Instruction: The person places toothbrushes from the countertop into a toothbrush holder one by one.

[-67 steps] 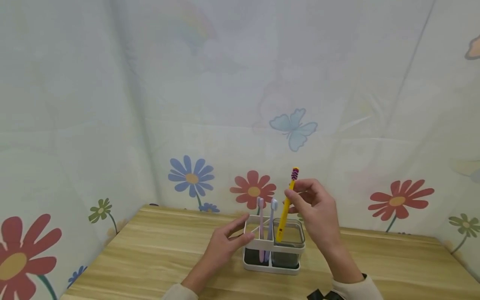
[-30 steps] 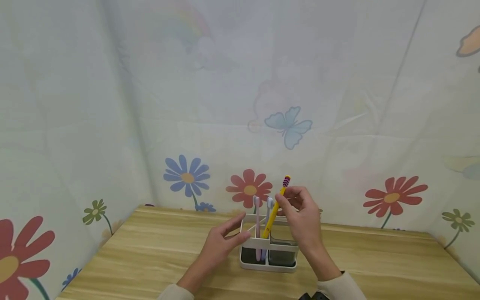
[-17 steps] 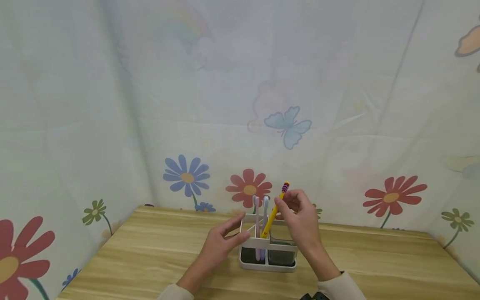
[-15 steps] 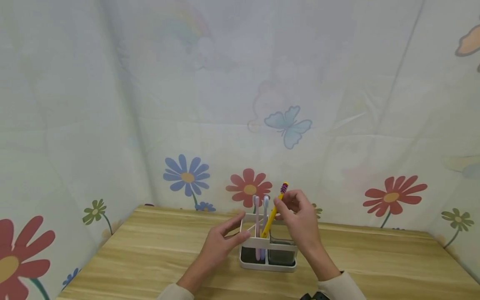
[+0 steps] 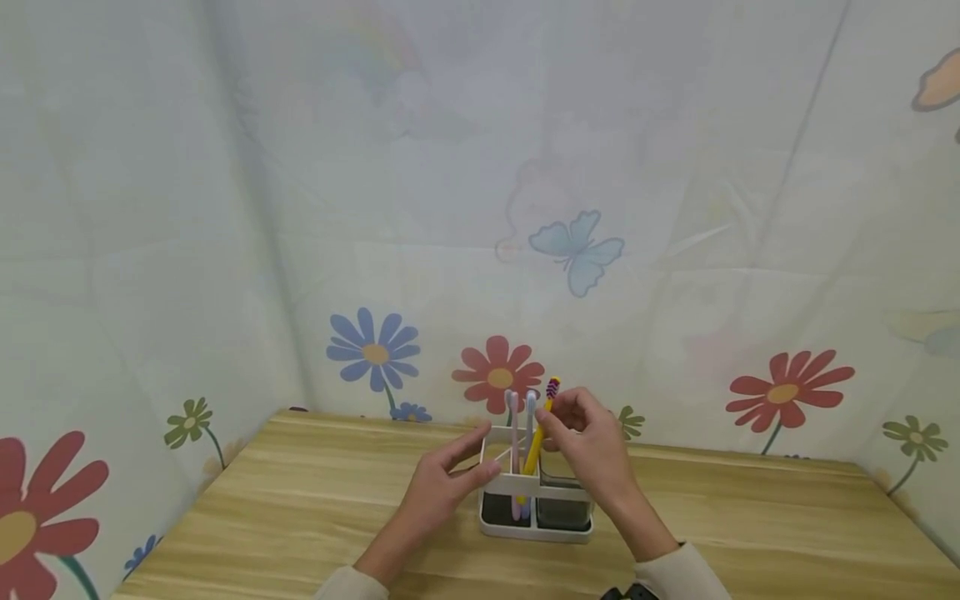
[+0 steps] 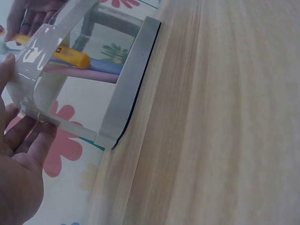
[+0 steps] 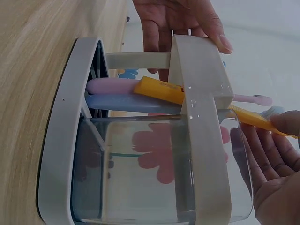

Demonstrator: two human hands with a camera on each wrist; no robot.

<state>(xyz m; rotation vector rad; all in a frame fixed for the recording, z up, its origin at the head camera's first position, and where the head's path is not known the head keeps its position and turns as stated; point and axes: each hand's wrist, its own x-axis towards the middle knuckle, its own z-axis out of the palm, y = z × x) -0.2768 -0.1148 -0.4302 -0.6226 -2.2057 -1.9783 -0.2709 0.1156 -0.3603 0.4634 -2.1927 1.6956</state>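
A white toothbrush holder (image 5: 501,482) stands on the wooden table (image 5: 315,508), with a clear cup (image 5: 564,500) in its right side. My left hand (image 5: 480,454) grips the holder's left end between thumb and fingers. A pink toothbrush (image 5: 512,433) and a pale blue toothbrush (image 5: 529,412) stand in the left compartment. My right hand (image 5: 551,417) pinches a yellow toothbrush (image 5: 534,446) near its purple head, its handle leaning down into that same compartment. In the right wrist view the yellow toothbrush (image 7: 159,89) lies across the pink toothbrush (image 7: 108,86) and blue toothbrush (image 7: 126,103) inside the holder (image 7: 201,93).
A flower-and-butterfly printed cloth (image 5: 570,250) hangs close behind and to the left of the table. The holder stands near the table's back edge. Bare wood (image 6: 225,117) stretches in front of it and to both sides.
My right hand has moved left and down, bringing the yellow toothbrush from over the clear cup into the left compartment beside the other two. The left hand stayed on the holder.
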